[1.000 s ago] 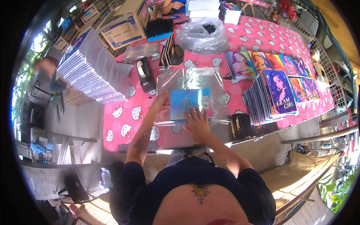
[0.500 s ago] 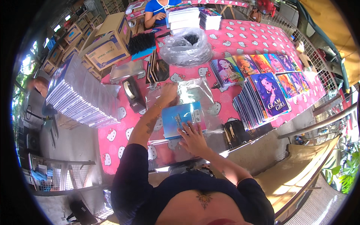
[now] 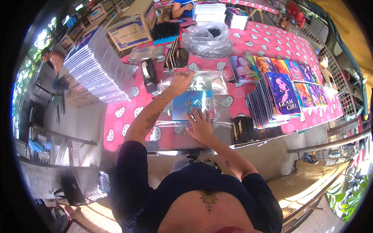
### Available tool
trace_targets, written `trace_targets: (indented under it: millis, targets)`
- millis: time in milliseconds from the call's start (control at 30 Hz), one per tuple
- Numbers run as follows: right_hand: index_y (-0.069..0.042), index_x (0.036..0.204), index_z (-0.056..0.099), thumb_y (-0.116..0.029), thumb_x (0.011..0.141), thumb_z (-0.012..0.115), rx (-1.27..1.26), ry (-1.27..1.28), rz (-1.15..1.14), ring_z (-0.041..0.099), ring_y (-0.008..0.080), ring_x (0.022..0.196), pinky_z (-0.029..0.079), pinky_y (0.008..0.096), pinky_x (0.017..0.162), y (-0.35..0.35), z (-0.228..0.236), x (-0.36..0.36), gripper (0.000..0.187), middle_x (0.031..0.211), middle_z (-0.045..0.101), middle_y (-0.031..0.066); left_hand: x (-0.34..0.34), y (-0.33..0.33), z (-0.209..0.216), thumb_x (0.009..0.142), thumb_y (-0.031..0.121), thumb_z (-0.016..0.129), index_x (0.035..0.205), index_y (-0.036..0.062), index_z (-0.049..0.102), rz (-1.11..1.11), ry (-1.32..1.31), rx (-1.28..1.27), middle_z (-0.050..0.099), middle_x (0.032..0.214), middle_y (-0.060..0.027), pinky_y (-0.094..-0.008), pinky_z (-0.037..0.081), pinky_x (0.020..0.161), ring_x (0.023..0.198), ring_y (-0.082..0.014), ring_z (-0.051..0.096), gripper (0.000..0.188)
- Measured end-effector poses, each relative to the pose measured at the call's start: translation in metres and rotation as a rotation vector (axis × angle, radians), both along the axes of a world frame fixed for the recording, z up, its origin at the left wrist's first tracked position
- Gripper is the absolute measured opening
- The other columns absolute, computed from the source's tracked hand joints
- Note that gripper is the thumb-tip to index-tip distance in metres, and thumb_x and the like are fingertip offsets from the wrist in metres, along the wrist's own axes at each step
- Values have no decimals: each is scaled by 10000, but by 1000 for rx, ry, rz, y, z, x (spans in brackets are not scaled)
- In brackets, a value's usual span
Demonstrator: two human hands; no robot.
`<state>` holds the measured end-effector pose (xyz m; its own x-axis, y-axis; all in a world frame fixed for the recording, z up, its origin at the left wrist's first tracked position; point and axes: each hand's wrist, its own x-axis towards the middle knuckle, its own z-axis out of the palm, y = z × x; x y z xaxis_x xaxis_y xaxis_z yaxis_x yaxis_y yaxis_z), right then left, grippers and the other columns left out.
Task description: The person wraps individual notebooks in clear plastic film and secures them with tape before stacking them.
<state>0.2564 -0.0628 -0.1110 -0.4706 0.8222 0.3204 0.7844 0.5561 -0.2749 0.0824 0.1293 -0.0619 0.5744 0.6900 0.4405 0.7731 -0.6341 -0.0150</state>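
Note:
A blue spiral notebook (image 3: 180, 106) lies on clear plastic in front of me, its coil along the near edge. My right hand (image 3: 200, 125) rests flat on its lower part with the fingers spread. Beyond the notebook stretches a shiny clear plastic sleeve (image 3: 210, 82), creased and catching the light. At the sleeve's far left edge, my left hand (image 3: 181, 83) has its fingers drawn together on the film; the fingertips are small and partly hidden. A black tape dispenser (image 3: 149, 77) with a roll of tape stands left of that hand.
Tall stacks of wrapped notebooks (image 3: 97, 70) stand at the left, a cardboard box (image 3: 132, 29) behind them. Colourful illustrated notebooks (image 3: 283, 93) cover the right side. A bundle of clear plastic (image 3: 208, 40) sits farther back, near a person in blue (image 3: 182, 8) across the table.
My left hand has moved up and right along the clear plastic. My right hand stays on the notebook. The whole view has shifted, with the table now sitting higher.

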Motion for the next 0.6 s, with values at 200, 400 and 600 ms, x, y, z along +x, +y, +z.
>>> trace_targets:
  millis: [200,400,600]
  targets:
    - [-152,1390,470,-388,786,726,-6,13,-13,339,385,1393,260,682,1069,5,-4,-3,697,1469,392,156,15,-91,-7,790,71,624,1091,58,597,62,-103,-135,684,888,-168,-436,526,799,895,-321,678,303]
    - [-73,1339,520,-393,795,718,38,-83,0,349,408,1381,238,729,1045,4,-18,-5,662,1460,402,170,26,-132,-53,825,100,623,1093,27,654,153,-296,-300,657,1169,-188,-418,481,997,1164,-338,595,279]
    - [-63,1260,602,-362,854,656,64,-52,-37,383,350,1379,269,701,1007,11,-19,-4,508,1373,525,159,40,-146,-53,875,79,569,1107,-15,668,229,-402,-258,673,1130,-194,-428,528,937,1113,-340,629,270]
